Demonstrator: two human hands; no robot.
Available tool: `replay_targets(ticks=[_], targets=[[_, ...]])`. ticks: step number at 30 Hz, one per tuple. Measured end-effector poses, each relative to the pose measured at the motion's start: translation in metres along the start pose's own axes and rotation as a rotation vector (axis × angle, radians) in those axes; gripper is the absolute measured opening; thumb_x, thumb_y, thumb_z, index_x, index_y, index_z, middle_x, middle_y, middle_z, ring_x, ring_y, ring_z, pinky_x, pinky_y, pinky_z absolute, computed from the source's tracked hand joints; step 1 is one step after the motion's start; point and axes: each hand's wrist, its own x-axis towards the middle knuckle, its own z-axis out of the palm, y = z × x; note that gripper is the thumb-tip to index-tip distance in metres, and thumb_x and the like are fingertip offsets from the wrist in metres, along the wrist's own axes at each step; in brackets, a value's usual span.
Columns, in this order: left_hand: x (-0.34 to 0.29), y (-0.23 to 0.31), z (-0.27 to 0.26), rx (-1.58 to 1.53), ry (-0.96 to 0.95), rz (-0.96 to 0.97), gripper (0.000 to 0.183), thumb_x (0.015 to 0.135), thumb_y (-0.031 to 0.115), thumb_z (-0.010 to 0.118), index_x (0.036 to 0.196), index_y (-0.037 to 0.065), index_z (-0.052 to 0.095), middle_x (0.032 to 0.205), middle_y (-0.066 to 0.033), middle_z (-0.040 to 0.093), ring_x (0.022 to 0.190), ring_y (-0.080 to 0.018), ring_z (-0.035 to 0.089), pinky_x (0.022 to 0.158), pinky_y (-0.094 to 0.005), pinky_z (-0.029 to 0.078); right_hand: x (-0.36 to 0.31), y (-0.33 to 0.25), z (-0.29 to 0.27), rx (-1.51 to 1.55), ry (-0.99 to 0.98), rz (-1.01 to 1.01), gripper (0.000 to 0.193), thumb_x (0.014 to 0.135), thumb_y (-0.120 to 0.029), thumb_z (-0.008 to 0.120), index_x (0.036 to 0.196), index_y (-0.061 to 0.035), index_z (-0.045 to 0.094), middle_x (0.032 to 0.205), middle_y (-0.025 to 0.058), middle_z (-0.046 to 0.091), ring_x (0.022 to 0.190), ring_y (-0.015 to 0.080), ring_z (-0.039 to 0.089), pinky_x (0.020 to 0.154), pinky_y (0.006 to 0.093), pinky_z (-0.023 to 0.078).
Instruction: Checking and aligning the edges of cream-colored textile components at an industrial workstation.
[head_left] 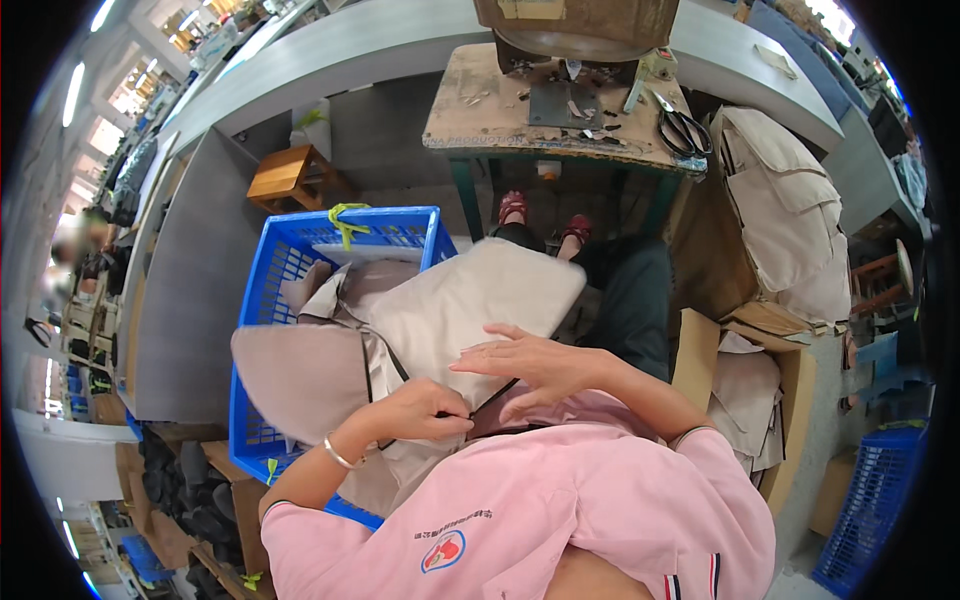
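A beige fabric panel [480, 290] lies across my lap and over the edge of a blue plastic basket at my left. Thin dark edging runs along parts of the cloth. My left hand [430, 410], with a bangle on its wrist, is closed at the near edge of the cloth, pinching a narrow dark strip [492, 397]. Above the panel's near right part, my right hand [540, 363] has its fingers stretched out and holds nothing. A rounded, pinkish-beige fabric piece [300, 375] hangs over the basket's left side. Folds hide how the pieces join.
More cloth sits inside the blue basket [440, 240]. Ahead, a worn work table [465, 100] bears black-handled scissors [683, 130] and scraps. At right are a cardboard box [795, 420] of fabric pieces and a stack of beige cloth [785, 210]. A wooden stool [285, 175] stands beyond the basket.
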Motion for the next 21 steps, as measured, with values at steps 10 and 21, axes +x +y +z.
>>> replay_targets(ticks=[10,21], targets=[[0.005,0.066,-0.103,-0.265,0.467,-0.034,0.013,0.087,0.008,0.074,0.096,-0.001,0.074,0.079,0.0007,0.068,0.073,-0.0044,0.056,0.066,-0.0223,0.045,0.019,-0.052,-0.091,-0.323,0.165,0.337,0.036,0.087,-0.016,0.074,0.122,-0.0161,0.070,0.080,0.0155,0.066,0.068,0.0279,0.065,0.064,0.0345,0.052],[0.131,0.091,-0.141,-0.254,0.392,0.190,0.011,0.089,0.009,0.071,0.096,0.000,0.074,0.081,-0.0001,0.066,0.076,-0.0064,0.057,0.068,-0.0219,0.044,-0.035,-0.022,-0.205,0.086,0.131,0.619,0.033,0.102,-0.025,0.053,0.108,0.0034,0.069,0.096,0.0091,0.071,0.089,0.0080,0.059,0.084,0.0290,0.049]])
